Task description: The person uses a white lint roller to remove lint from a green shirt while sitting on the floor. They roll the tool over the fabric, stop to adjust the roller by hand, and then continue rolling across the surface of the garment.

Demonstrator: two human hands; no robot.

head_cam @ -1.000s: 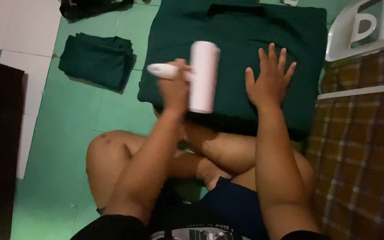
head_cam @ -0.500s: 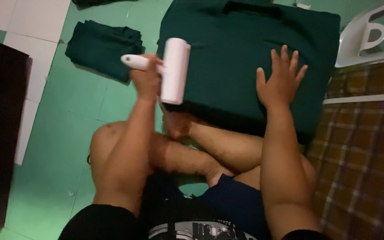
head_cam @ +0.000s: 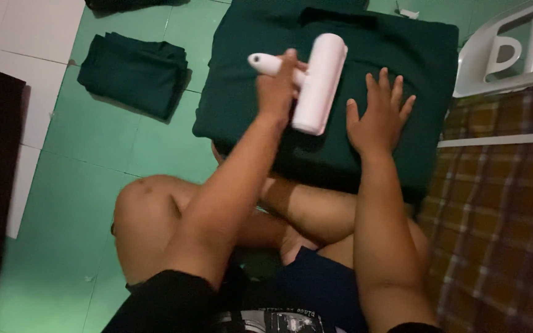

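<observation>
Currently the white plastic lint roller (head_cam: pixel 317 83) is gripped by the left hand (head_cam: pixel 277 86) and held on the folded dark green cloth (head_cam: pixel 340 142), near its middle; the right hand (head_cam: pixel 374 117), fingers spread open, is pressed flat at three o'clock of the roller; much cloth probably remains unrolled.

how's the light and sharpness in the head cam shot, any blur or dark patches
Head view: dim, green-tinted light; lint roller is brightest and nearly washed out; left hand slightly soft; right hand fairly sharp on the dark green cloth, whose folds barely show; far left edge almost black.
</observation>
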